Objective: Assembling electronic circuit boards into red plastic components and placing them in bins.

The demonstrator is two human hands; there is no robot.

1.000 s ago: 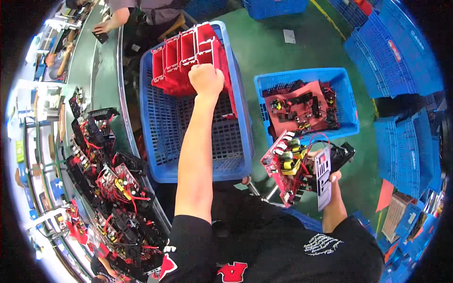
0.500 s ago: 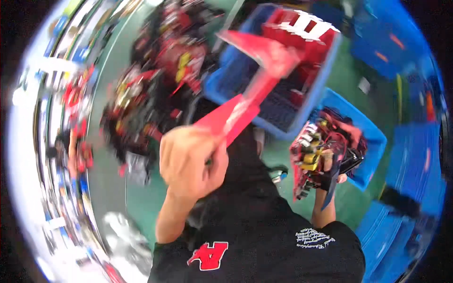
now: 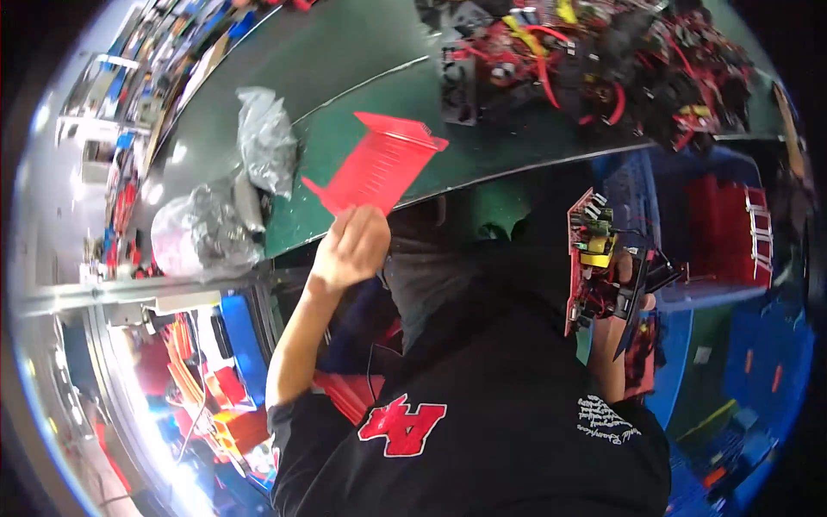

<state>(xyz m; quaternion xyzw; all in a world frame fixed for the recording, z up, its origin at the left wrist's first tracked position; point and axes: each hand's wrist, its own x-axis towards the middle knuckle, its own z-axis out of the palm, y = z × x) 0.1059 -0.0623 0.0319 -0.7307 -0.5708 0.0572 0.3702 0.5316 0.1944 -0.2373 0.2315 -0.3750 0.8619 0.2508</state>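
Observation:
My left hand (image 3: 351,246) is closed on the near edge of a red slotted panel (image 3: 375,168) with bent-up edges, held above the green bench. On the right, my right hand (image 3: 624,289) grips a red circuit board (image 3: 579,267) carrying a yellow transformer and dark parts. A dark flat piece (image 3: 636,314) sits against the board by my fingers. The palm is hidden behind these parts.
A tangled pile of red and black electronic parts (image 3: 594,69) covers the bench's far right. Clear plastic bags (image 3: 267,142) lie at left. Right of my body stands a blue crate (image 3: 719,297) with red panels (image 3: 719,228). Red and orange parts (image 3: 228,388) sit lower left.
My view has swung left, so the bench and bags show more and the crate sits farther right. The red panel is now turned flatter, still in my left hand; the right still holds the board.

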